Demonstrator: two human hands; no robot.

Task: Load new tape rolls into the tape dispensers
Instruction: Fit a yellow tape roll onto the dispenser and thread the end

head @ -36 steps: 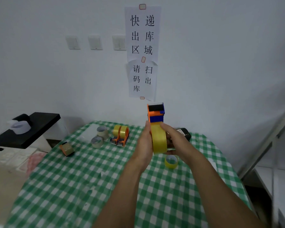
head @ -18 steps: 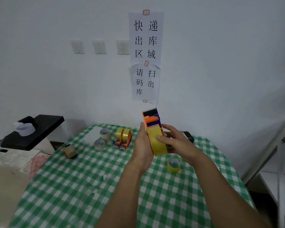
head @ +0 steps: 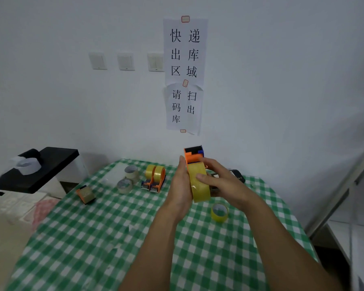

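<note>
An orange tape dispenser [head: 193,157] with a yellow tape roll [head: 200,190] set in it is held upright above the green checked table [head: 97,238]. My left hand [head: 182,185] holds its left side, fingers pointing up along the roll. My right hand [head: 216,179] grips it from the right, with the thumb pressed on the roll's outer face. Two more loaded orange dispensers [head: 155,178] stand side by side at the table's back. A loose yellow roll [head: 219,212] lies just below my right hand.
Two pale tape rolls [head: 127,179] and a small orange dispenser [head: 85,194] lie at the back left. A dark object [head: 236,175] sits behind my right hand. A black stand [head: 40,169] is left of the table; a metal frame [head: 340,185] leans at the right.
The dispenser and both hands have come down a little and tilted left. My right thumb has slid onto the roll's face.
</note>
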